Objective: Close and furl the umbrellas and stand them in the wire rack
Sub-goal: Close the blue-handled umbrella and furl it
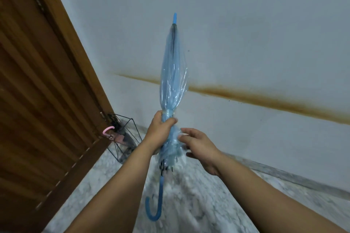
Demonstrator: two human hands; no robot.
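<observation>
Umbrella point(173, 81): I hold it tip up, folds gathered.
Left hand point(161, 130): clamped around the folds, keeping them furled.
Right hand point(198, 145): open, fingers touching loose plastic.
Rack point(124, 138): by the door.

Both bare forearms reach forward from the bottom edge. The left hand point(161, 129) is fisted, knuckles up, its grip closed tight. The right hand point(198, 147) is beside it, fingers point(184, 135) loosely spread, palm turned left.

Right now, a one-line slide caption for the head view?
Left hand grips a closed blue umbrella tip-up; right hand gathers its folds; wire rack by the door.
</observation>
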